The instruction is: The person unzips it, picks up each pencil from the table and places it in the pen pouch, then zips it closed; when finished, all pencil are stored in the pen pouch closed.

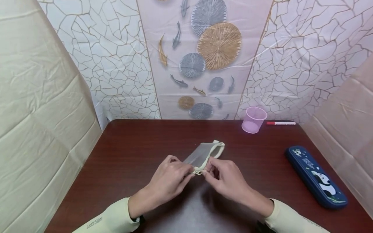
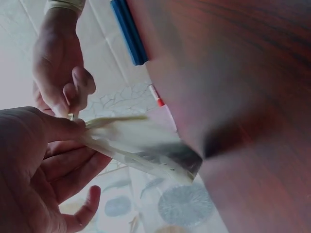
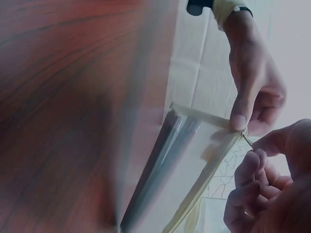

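Observation:
A clear zip pouch (image 1: 199, 154) with cream edging is held tilted just above the table, one corner toward me. My left hand (image 1: 172, 174) pinches that near corner between thumb and fingers. At the same corner, my right hand (image 1: 228, 178) pinches the small zipper pull (image 3: 248, 141) between thumb and forefinger. The two hands' fingertips are close together there. Dark long streaks show through the clear side of the pouch in the right wrist view. The pouch's far end points away toward the back of the table.
A navy pencil case (image 1: 316, 176) with a panda picture lies at the right. Near the back edge stands a pink translucent cup (image 1: 253, 120), with a red-capped white marker (image 1: 282, 123) beside it. Patterned cloth walls surround the dark wooden table (image 1: 125, 149).

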{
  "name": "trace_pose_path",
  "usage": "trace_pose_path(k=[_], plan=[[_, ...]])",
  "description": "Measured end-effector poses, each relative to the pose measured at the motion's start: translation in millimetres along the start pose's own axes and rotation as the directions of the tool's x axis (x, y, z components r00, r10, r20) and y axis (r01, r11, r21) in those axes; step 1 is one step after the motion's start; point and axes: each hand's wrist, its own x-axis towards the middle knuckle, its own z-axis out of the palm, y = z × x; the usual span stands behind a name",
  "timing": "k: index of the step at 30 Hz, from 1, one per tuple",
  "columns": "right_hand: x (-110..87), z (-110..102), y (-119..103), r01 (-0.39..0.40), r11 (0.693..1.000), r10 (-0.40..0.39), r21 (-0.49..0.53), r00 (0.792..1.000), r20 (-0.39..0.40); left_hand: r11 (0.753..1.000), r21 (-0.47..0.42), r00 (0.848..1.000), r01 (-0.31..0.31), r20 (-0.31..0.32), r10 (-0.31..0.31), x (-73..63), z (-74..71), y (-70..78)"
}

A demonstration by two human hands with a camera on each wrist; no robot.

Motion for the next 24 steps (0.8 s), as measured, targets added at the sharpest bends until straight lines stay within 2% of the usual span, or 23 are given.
trace_pose_path(k=[5,9,13,16,18,21,24], plan=[[4.5,-3.0,8.8,-0.086,0.996,0.086,-0.006,0.996,-0.006,0.999,-0.033,1.000,0.000,-0.029,-0.001,-4.2,-8.6,-2.8],[6.2,-13.2,28.9,-0.171,0.984,0.171,-0.056,0.985,-0.017,0.999,-0.051,1.000,0.011,-0.022,-0.012,-9.3,-20.4,-14.0],[9.5,-30.7,57.1,-0.275,0.950,0.270,-0.149,0.961,-0.053,0.997,-0.052,0.998,0.060,-0.023,-0.061,-14.4,-34.4,-31.9],[10.5,-42.2,73.5,-0.349,0.920,0.341,-0.176,0.937,-0.074,0.994,-0.041,0.995,0.101,-0.013,-0.101,-18.4,-40.8,-43.0],[10.1,-46.7,79.1,-0.368,0.913,0.361,-0.177,0.930,-0.071,0.993,-0.035,0.994,0.112,0.005,-0.112,-20.3,-41.2,-47.0],[8.0,-48.3,81.6,-0.365,0.916,0.362,-0.165,0.931,-0.051,0.993,-0.024,0.993,0.114,0.027,-0.113,-20.5,-39.0,-49.2],[4.2,-47.0,82.1,-0.363,0.919,0.360,-0.155,0.932,-0.048,0.992,-0.020,0.992,0.127,0.018,-0.126,-20.5,-36.3,-51.9]])
